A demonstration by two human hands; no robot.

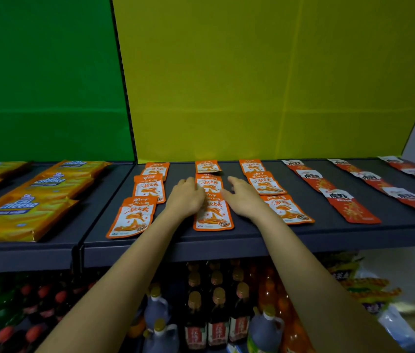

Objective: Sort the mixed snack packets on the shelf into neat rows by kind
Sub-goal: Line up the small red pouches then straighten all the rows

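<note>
Orange-and-white snack packets lie flat on the dark shelf [239, 233] in three columns: a left column [147, 189], a middle column [212, 215] and a right column [267, 186]. Long red packets with white tops [346, 202] lie in further columns to the right. My left hand [187, 197] rests with fingers curled on the left side of the middle column's front two packets. My right hand [242, 197] lies flat, fingers spread, on their right side. Neither hand lifts a packet.
Large yellow cheese-wafer packs [25, 212] fill the neighbouring shelf section on the left. Green and yellow panels stand behind the shelf. Below are dark sauce bottles [216, 324], orange drink bottles and red-capped bottles. More red packets [402, 197] lie at the far right.
</note>
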